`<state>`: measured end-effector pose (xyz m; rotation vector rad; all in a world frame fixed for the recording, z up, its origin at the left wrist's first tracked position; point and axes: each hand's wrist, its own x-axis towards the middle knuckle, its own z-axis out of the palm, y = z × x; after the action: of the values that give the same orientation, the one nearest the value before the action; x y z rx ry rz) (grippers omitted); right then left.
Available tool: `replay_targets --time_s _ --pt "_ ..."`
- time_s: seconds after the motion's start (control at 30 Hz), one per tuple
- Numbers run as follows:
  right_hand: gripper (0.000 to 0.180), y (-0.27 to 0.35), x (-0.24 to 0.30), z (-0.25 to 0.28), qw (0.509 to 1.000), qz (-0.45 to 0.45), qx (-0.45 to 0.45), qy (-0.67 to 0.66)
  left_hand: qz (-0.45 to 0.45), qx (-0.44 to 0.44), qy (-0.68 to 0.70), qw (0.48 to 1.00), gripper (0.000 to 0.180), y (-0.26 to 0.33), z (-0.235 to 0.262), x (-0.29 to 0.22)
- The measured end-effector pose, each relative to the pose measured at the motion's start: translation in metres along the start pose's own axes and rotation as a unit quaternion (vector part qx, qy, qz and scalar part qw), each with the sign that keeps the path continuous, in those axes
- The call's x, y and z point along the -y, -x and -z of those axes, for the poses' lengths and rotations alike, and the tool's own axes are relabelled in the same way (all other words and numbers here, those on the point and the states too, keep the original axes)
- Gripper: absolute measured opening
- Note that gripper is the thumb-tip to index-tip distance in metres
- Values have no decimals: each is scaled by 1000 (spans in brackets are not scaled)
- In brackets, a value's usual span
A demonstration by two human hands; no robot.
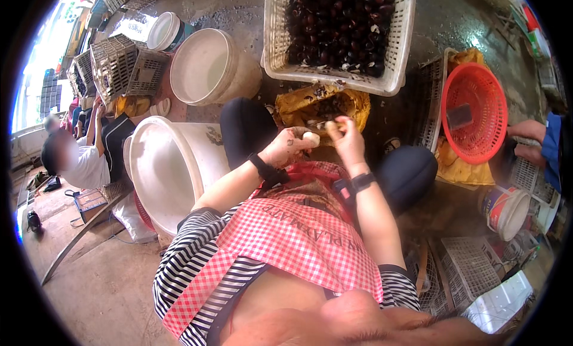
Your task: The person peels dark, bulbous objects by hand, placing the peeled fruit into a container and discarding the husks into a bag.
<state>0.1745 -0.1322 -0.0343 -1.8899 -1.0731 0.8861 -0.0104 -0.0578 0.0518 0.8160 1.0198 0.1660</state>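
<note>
My left hand (290,146) holds a small pale peeled nut (311,138) between thumb and fingers. Close beside it, my right hand (347,137) pinches a small piece at the fingertips; a tool in it cannot be made out. Both hands hover over a yellow cloth (298,106) strewn with dark shell scraps, between my knees. Beyond the cloth stands a white plastic basket (394,65) full of dark brown chestnuts (340,23). A red-and-white checked apron (286,238) covers my lap.
A large white tub (156,173) stands at my left and a cream bucket (203,68) behind it. A red round basket (474,110) lies to the right, where another person's hand (528,131) rests. Several people sit at the far left. Grey crates (113,62) stand stacked at the back left.
</note>
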Motion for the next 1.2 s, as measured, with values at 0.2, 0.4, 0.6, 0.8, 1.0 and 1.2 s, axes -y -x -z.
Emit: replay_targets --time_s 0.2,0.4,0.6,0.8,1.0,1.2 --pt "52 4 14 -13 985 107 49 -123 -48 -1 -76 996 22 -8 3 11" --pt "40 -1 -3 -15 975 31 47 -216 -47 -29 -105 993 27 -13 12 14" --pt "61 -7 -40 -11 985 -169 34 -19 3 4 -21 1000 24 -2 11 11" --pt "41 -8 -49 -15 957 -233 13 -171 41 24 147 988 38 0 17 2" --pt "45 13 8 -13 984 95 24 -146 18 41 293 955 42 -4 23 18" --pt "53 4 17 9 997 69 -24 31 57 26 259 964 42 -8 14 12"
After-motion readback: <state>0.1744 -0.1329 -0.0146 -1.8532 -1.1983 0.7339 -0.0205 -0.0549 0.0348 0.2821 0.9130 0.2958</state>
